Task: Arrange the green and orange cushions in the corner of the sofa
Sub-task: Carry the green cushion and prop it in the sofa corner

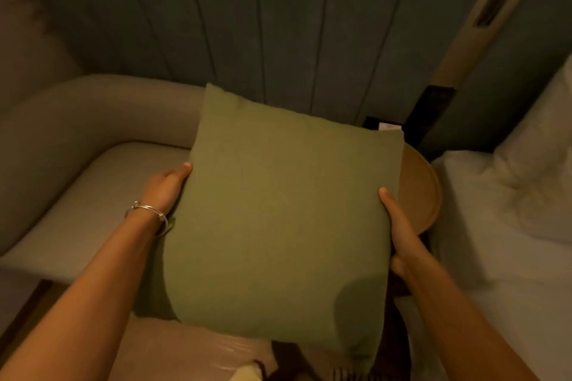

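A square green cushion (278, 213) fills the middle of the view, held up above the sofa seat. My left hand (167, 189) grips its left edge, thumb on the front face, a silver bangle on the wrist. My right hand (402, 232) grips its right edge, thumb on top and fingers curled behind. The beige sofa (93, 195) lies to the left, its rounded backrest curving round the far corner behind the cushion. No orange cushion shows; the green one hides much of the sofa's right side.
A round wooden side table (424, 192) stands right of the cushion. A white bed with a pillow (510, 210) lies at the far right. A dark green panelled wall (278, 25) rises behind. A shiny beige surface (185, 353) and dark fringed fabric (396, 349) sit below.
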`<state>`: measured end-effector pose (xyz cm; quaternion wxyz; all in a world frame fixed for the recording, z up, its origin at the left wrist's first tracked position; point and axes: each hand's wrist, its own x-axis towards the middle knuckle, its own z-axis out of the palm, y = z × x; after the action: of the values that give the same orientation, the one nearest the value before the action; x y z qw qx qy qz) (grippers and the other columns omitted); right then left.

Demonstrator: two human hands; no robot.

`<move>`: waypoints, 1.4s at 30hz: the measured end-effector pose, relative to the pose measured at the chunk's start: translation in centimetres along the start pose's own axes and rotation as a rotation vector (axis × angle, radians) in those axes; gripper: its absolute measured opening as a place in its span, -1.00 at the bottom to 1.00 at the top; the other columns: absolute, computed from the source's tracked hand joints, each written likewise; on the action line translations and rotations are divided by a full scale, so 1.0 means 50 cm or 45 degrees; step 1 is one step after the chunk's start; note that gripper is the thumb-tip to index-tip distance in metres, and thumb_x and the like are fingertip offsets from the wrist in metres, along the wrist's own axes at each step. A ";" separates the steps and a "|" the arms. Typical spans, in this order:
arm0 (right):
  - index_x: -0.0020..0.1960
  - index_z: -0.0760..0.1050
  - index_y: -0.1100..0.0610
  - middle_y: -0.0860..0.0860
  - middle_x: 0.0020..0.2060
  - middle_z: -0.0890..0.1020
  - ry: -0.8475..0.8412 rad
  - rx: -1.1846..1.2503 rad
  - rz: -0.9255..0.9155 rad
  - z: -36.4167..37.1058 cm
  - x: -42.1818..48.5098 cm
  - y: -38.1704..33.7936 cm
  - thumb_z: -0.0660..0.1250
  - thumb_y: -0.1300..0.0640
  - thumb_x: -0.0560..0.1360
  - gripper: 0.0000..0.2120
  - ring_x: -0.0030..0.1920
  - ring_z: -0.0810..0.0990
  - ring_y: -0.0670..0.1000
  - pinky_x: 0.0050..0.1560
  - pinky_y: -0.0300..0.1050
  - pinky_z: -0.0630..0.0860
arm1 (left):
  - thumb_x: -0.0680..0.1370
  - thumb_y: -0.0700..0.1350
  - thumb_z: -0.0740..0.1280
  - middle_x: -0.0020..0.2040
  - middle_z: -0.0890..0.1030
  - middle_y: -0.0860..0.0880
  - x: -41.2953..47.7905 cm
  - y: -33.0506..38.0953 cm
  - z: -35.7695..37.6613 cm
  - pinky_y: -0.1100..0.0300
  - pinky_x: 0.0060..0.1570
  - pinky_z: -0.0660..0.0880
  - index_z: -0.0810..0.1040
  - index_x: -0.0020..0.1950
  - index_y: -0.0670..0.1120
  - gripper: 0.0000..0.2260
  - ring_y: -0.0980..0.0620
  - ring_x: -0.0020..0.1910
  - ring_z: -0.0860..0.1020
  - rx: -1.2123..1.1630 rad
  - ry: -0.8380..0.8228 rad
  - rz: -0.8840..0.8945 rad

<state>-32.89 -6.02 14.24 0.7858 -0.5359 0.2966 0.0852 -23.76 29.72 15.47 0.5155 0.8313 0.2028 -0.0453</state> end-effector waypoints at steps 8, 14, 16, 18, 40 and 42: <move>0.32 0.43 0.03 0.10 0.09 0.62 -0.120 -0.136 0.003 0.262 -0.102 0.117 0.25 -0.19 0.47 -0.50 0.06 0.60 0.11 -0.02 0.03 0.54 | 0.50 0.14 0.23 -0.01 0.57 -0.02 -0.048 -0.156 -0.310 0.15 -0.01 0.34 0.64 -0.03 -0.09 -0.65 0.04 -0.14 0.51 0.017 0.195 -0.040; 0.36 0.41 0.06 0.13 0.19 0.58 -0.244 -0.213 0.002 0.516 -0.150 0.217 0.25 -0.18 0.48 -0.47 0.16 0.57 0.15 0.19 0.16 0.49 | 0.52 0.12 0.20 0.01 0.52 -0.01 -0.025 -0.280 -0.577 0.16 0.01 0.29 0.59 0.15 -0.16 -0.58 -0.02 -0.01 0.47 0.006 0.276 -0.074; 0.25 0.48 0.04 0.13 0.19 0.59 -0.269 -0.239 -0.013 0.591 -0.160 0.246 0.25 -0.16 0.49 -0.58 0.18 0.57 0.15 0.27 0.19 0.44 | 0.52 0.11 0.20 0.00 0.51 -0.02 -0.014 -0.311 -0.648 0.15 0.02 0.31 0.57 0.17 -0.18 -0.57 -0.02 -0.01 0.46 -0.035 0.296 -0.100; 0.14 0.51 0.03 0.14 0.17 0.60 -0.277 -0.251 -0.024 0.655 -0.158 0.269 0.24 -0.15 0.50 -0.66 0.17 0.58 0.16 0.27 0.20 0.44 | 0.52 0.12 0.20 -0.06 0.53 -0.01 0.005 -0.339 -0.701 0.13 0.01 0.33 0.59 0.01 -0.12 -0.65 -0.05 -0.01 0.48 -0.051 0.303 -0.128; 0.44 0.30 0.06 0.09 0.30 0.50 -0.197 -0.365 -0.054 1.185 0.176 0.272 0.26 -0.31 0.39 -0.27 0.25 0.51 0.12 0.31 0.18 0.39 | 0.56 0.12 0.13 -0.20 0.47 0.15 0.513 -0.355 -0.982 0.30 -0.26 0.27 0.55 -0.18 0.07 -0.74 0.18 -0.30 0.36 0.014 0.395 -0.064; 0.43 0.30 0.05 0.08 0.30 0.50 -0.166 -0.355 -0.068 1.220 0.202 0.280 0.26 -0.34 0.36 -0.24 0.26 0.50 0.12 0.32 0.18 0.39 | 0.57 0.11 0.12 -0.03 0.46 0.06 0.574 -0.354 -0.993 0.43 -0.30 0.29 0.58 0.13 -0.06 -0.64 0.16 -0.28 0.38 0.040 0.351 -0.036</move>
<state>-8.17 52.36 12.78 0.7235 -0.6407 0.2160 0.1392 -10.99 88.35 15.54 0.4690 0.8347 0.2826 0.0592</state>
